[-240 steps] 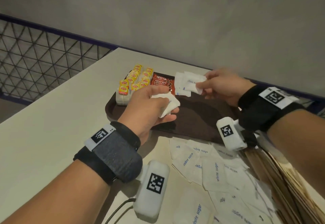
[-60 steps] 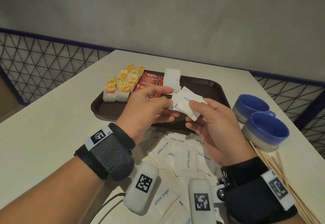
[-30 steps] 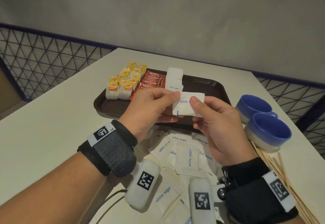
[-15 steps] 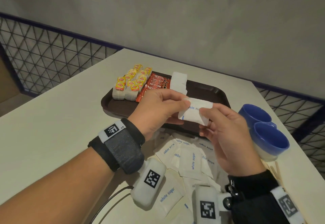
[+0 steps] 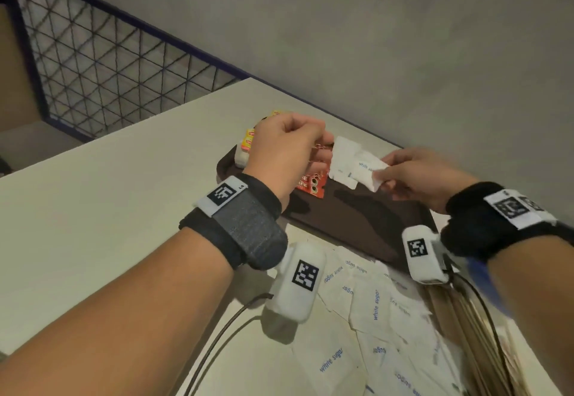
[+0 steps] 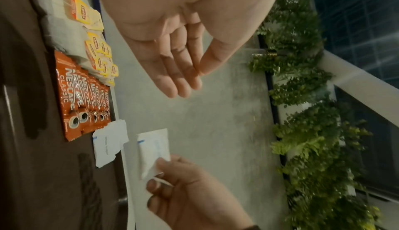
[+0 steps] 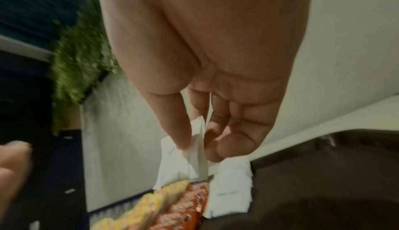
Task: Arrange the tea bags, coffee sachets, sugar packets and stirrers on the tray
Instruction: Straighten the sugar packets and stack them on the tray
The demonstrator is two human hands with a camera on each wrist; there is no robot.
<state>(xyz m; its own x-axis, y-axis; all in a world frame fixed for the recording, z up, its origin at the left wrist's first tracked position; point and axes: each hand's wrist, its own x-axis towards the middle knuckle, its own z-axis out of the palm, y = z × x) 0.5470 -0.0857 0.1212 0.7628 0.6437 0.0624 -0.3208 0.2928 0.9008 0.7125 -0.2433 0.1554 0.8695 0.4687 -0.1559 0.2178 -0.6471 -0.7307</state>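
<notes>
My right hand (image 5: 381, 176) pinches one white sugar packet (image 5: 368, 167) by its corner, held just above a small stack of sugar packets (image 5: 343, 153) on the brown tray (image 5: 372, 225). The right wrist view shows thumb and fingers of the right hand (image 7: 194, 146) closed on the sugar packet (image 7: 175, 165). My left hand (image 5: 320, 147) hovers over the red coffee sachets (image 5: 312, 186) and yellow tea bags (image 5: 247, 142). In the left wrist view the left hand (image 6: 183, 75) has relaxed fingers and holds nothing. Coffee sachets (image 6: 77, 100), tea bags (image 6: 97, 49) and the stack (image 6: 109, 141) lie side by side.
Several loose sugar packets (image 5: 372, 302) lie on the table in front of the tray. Wooden stirrers (image 5: 456, 311) lie at the right, partly under my right wrist. A blurred blue cup (image 5: 480, 268) shows behind that wrist. A wall and a mesh railing (image 5: 108, 69) stand beyond the table.
The left hand has let go of the packet and lifted over the coffee sachets. The right hand alone has carried the packet forward over the tray to the stack.
</notes>
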